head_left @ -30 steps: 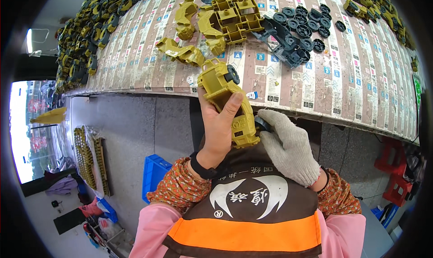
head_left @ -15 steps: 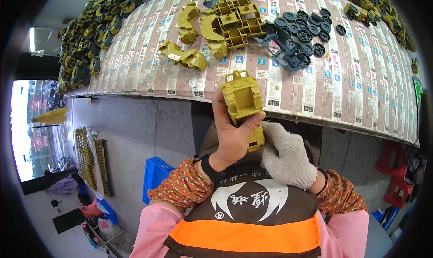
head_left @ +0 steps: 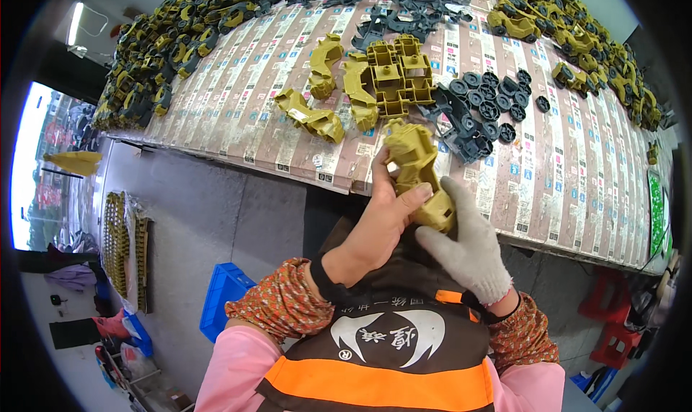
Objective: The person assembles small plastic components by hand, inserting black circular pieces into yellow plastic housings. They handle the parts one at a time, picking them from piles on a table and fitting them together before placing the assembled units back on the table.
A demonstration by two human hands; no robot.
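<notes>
Paper-strip-covered worktop, printed, runs across the upper half. Big heap of yellow-and-dark toy vehicles on its left side, another heap of same-type vehicles on the right. Dark plastic parts strewn along the far middle. Blue crate below the worktop, left of the person.

Hands: left hand, bare, is closed round the yellow toy truck body, thumb across the near side, fingers on the left. Right hand, knit glove, part-open, thumb and fingers either side of the body's lower end; can't tell if it's gripping or has something tucked inside. Body sits tilted between both hands, at the worktop's near edge in this view.

Beyond it: cluster of boxy yellow parts, three curved yellow shells on its left, dark chassis parts on its right. Smallest: black wheels bunched next to the chassis parts, one just apart at right.
</notes>
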